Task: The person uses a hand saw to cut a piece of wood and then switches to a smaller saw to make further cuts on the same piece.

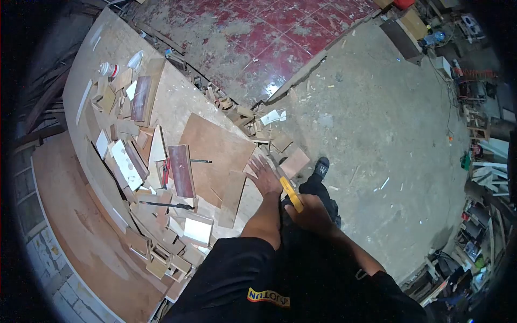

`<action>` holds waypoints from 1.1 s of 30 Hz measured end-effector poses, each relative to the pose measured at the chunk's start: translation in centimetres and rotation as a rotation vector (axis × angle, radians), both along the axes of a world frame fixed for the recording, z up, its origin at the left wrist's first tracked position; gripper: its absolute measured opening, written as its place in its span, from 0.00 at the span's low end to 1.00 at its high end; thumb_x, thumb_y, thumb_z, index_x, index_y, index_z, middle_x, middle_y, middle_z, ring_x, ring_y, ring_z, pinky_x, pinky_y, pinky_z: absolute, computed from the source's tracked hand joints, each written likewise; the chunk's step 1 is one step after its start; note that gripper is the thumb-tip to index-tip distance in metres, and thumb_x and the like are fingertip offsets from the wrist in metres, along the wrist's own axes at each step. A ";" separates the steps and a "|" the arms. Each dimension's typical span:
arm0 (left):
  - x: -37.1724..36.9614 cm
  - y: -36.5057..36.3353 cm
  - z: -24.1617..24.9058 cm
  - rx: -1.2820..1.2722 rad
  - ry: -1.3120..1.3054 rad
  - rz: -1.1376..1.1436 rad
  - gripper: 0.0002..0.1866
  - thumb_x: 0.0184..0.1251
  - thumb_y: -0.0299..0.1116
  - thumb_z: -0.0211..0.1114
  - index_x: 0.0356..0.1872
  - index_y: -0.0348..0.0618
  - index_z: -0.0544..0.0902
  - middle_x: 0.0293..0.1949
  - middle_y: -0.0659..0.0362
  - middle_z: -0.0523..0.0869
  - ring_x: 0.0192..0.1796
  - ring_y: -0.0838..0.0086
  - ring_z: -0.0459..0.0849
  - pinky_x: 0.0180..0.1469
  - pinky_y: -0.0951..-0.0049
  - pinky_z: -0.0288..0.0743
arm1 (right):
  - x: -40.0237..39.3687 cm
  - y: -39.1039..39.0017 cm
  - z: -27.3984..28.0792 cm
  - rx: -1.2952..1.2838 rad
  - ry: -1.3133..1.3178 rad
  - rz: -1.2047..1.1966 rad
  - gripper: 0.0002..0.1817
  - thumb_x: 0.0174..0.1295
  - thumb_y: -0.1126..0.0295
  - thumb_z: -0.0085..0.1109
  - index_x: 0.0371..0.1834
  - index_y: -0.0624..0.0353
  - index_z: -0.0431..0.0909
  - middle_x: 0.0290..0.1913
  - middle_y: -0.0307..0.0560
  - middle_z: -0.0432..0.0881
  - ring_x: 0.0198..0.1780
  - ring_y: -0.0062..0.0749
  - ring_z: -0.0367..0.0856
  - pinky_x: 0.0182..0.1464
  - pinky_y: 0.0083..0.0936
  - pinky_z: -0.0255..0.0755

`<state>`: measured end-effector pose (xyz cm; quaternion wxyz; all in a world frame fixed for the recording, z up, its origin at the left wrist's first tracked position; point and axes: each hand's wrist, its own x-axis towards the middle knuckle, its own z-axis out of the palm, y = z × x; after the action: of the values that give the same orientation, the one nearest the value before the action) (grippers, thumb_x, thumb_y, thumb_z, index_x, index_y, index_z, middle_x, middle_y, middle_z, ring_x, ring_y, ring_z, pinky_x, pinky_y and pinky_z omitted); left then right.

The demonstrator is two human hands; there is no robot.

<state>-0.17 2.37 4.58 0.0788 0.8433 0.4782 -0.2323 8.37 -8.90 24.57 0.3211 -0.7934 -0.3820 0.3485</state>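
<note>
My left hand [264,176] lies flat with spread fingers at the right edge of the workbench [180,89], over pale wood. My right hand [312,214] is closed around a yellow-handled tool [291,195], just right of my left wrist. The tool's working end is hidden or too thin to make out. Left of my left hand is a large brown plywood sheet [212,153]. A small reddish-brown board [295,163] shows beyond my fingers, off the bench's edge. A dark brown wood block [182,171] lies on the bench near a red-handled tool [166,173].
Wood offcuts [161,261] and a white-topped block [197,230] crowd the bench's near left. A white roll [109,69] sits farther back. More scraps [239,114] are heaped beside the bench. Timber and clutter [487,177] line the right side of the concrete floor [377,140].
</note>
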 end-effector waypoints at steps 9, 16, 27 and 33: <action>1.7 -0.5 0.6 0.053 -0.003 0.493 0.42 0.73 0.53 0.48 0.79 0.40 0.44 0.80 0.41 0.38 0.81 0.48 0.36 0.71 0.24 0.33 | -0.3 -0.5 -0.7 0.019 -0.026 0.042 0.16 0.60 0.60 0.63 0.38 0.64 0.76 0.28 0.57 0.80 0.32 0.56 0.83 0.34 0.48 0.77; 2.2 0.4 1.4 -0.027 0.077 0.492 0.42 0.70 0.50 0.51 0.79 0.42 0.46 0.80 0.43 0.40 0.81 0.47 0.37 0.71 0.25 0.35 | 0.5 -0.4 -0.4 0.002 0.096 0.053 0.15 0.57 0.62 0.68 0.32 0.63 0.75 0.27 0.59 0.79 0.31 0.61 0.79 0.34 0.50 0.72; 1.1 0.2 0.7 0.082 -0.126 0.354 0.42 0.68 0.45 0.50 0.79 0.44 0.45 0.80 0.45 0.42 0.81 0.45 0.40 0.72 0.26 0.34 | 1.3 -1.4 7.3 -0.186 0.215 -0.112 0.15 0.59 0.62 0.67 0.25 0.61 0.75 0.23 0.59 0.79 0.29 0.57 0.82 0.31 0.45 0.74; 1.6 0.5 1.6 0.020 -0.001 0.374 0.43 0.68 0.46 0.51 0.80 0.45 0.42 0.81 0.47 0.36 0.82 0.49 0.35 0.75 0.32 0.32 | 0.9 -2.0 4.5 -0.270 0.226 -0.064 0.17 0.59 0.57 0.67 0.26 0.61 0.77 0.23 0.58 0.80 0.31 0.57 0.83 0.33 0.44 0.75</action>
<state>1.45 2.88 6.14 0.1125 0.7407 0.6287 -0.2085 9.25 -10.85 29.03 0.2634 -0.7968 -0.2679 0.4733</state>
